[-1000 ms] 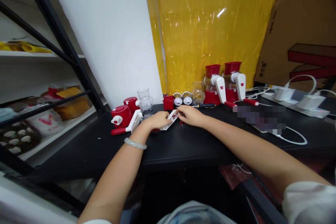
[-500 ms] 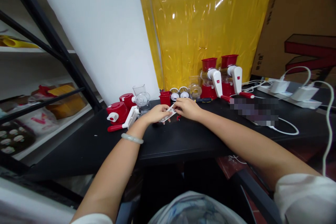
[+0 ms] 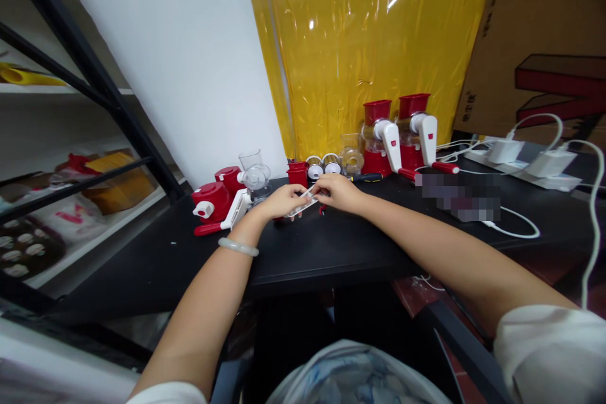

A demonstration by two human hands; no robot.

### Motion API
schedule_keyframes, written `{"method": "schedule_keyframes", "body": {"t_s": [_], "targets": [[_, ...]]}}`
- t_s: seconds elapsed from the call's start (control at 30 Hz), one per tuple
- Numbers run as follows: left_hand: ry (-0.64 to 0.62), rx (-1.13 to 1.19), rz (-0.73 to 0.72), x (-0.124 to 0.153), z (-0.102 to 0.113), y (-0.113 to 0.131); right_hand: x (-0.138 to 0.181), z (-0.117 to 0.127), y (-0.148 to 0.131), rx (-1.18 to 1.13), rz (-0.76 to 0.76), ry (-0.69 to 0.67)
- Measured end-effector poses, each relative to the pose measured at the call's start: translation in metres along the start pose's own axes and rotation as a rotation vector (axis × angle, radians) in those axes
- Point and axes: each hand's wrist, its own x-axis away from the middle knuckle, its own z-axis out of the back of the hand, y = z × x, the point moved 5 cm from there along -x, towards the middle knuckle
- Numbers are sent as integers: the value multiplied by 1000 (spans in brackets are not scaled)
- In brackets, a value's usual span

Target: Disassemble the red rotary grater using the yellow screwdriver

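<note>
My left hand (image 3: 280,201) and my right hand (image 3: 339,192) meet over the black table (image 3: 303,252), both pinched on a small white plastic handle part (image 3: 305,204) held between them. A small red piece (image 3: 322,208) shows just under my right fingers. A pale bangle (image 3: 238,246) sits on my left wrist. Left of my hands lies a red and white grinder (image 3: 213,207) on its side with a clear cup (image 3: 253,173).
Two upright red and white grinders (image 3: 400,136) stand at the back by the yellow sheet (image 3: 369,44), with round metal drums (image 3: 322,166), a red cup (image 3: 297,173) and a screwdriver (image 3: 364,178). Chargers and white cables (image 3: 530,167) lie right. Metal shelving (image 3: 95,177) stands left.
The view shifted slightly; my hands stay together on the white part and have turned it a little between the fingers.
</note>
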Motion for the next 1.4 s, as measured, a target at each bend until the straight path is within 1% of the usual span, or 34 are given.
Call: {"method": "schedule_keyframes", "body": {"t_s": [0.3, 0.5, 0.67, 0.8, 1.0, 1.3, 1.4], "targets": [[20, 2, 36, 1, 0, -2, 1, -2, 2, -70, 5, -6], [64, -8, 48, 0, 0, -1, 2, -3, 1, -24, -16, -24], [98, 0, 54, 0, 0, 0, 4, -1, -6, -4, 7, 0], [113, 9, 65, 0, 0, 1, 4, -1, -7, 30, 14, 4], [99, 20, 66, 1, -1, 1, 3, -3, -7, 71, 40, -8], [75, 68, 92, 0, -3, 0, 2, -2, -19, 245, 117, -29], [74, 63, 95, -1, -3, 0, 2, 0, -22, 220, 98, -21]]}}
